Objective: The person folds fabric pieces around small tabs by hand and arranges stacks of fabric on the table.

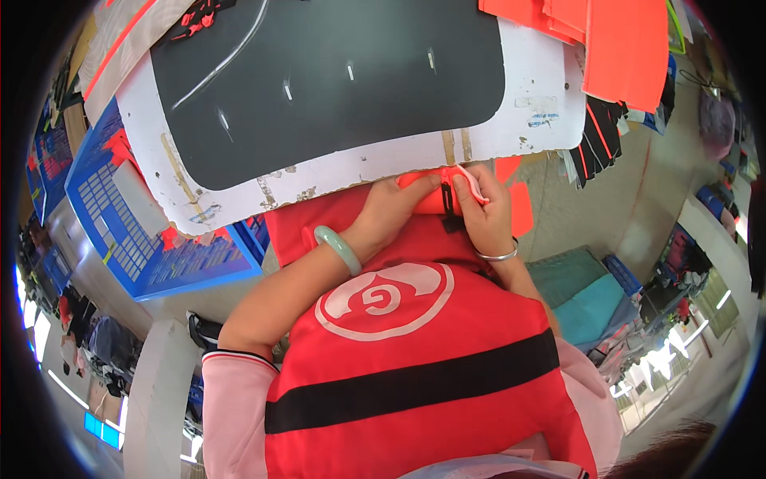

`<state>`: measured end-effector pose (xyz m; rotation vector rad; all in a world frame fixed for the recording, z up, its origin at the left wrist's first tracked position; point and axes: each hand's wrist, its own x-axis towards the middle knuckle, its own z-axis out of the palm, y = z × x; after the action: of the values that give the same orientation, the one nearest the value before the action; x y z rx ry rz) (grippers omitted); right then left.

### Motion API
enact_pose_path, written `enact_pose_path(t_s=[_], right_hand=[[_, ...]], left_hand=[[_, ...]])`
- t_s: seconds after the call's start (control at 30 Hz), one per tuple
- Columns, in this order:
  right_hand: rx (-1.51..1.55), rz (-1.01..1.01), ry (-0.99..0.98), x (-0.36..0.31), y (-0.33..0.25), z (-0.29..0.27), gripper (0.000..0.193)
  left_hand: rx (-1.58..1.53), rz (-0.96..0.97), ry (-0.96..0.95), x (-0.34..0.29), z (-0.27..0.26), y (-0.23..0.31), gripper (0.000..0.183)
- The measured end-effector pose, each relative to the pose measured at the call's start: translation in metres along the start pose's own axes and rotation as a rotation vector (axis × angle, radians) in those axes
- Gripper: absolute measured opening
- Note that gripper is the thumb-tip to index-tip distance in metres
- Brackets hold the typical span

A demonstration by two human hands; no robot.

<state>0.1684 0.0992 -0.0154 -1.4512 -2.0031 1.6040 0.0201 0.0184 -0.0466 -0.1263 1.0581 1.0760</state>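
Observation:
My left hand [388, 209], with a pale green bangle on its wrist, pinches an orange-red fabric piece [428, 204] just below the front edge of the worktable. Opposite it, my right hand [488, 215] grips the same piece, and a pale underside of the cloth shows by its thumb. A narrow black strip [448, 198], perhaps a tape or zip end, hangs on the fabric between my thumbs. The fabric is held over my red apron [415, 375], and my fingers hide part of it.
The worktable has a white board [550, 120] and a black mat [335, 88] with several pale marks. Orange fabric pieces [626, 56] overhang its right corner, above black strips [594, 132]. A blue crate [120, 231] stands at the left; teal cloth [586, 307] lies lower right.

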Motion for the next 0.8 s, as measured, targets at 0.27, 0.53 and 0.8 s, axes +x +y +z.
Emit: enact_pose_path(t_s=[0.27,0.53,0.8], right_hand=[[0.053,0.024,0.087,0.001,-0.001,0.008,0.008],[0.163,0.063,0.097,0.001,0.0,0.008,0.009],[0.116,0.101,-0.46,0.004,-0.014,-0.04,0.017]], left_hand=[[-0.032,-0.037,0.029,-0.003,0.003,0.007,0.032],[-0.016,0.066,0.078,-0.003,0.009,0.008,0.027],[0.186,0.138,-0.245,-0.028,-0.003,0.017,0.026]])
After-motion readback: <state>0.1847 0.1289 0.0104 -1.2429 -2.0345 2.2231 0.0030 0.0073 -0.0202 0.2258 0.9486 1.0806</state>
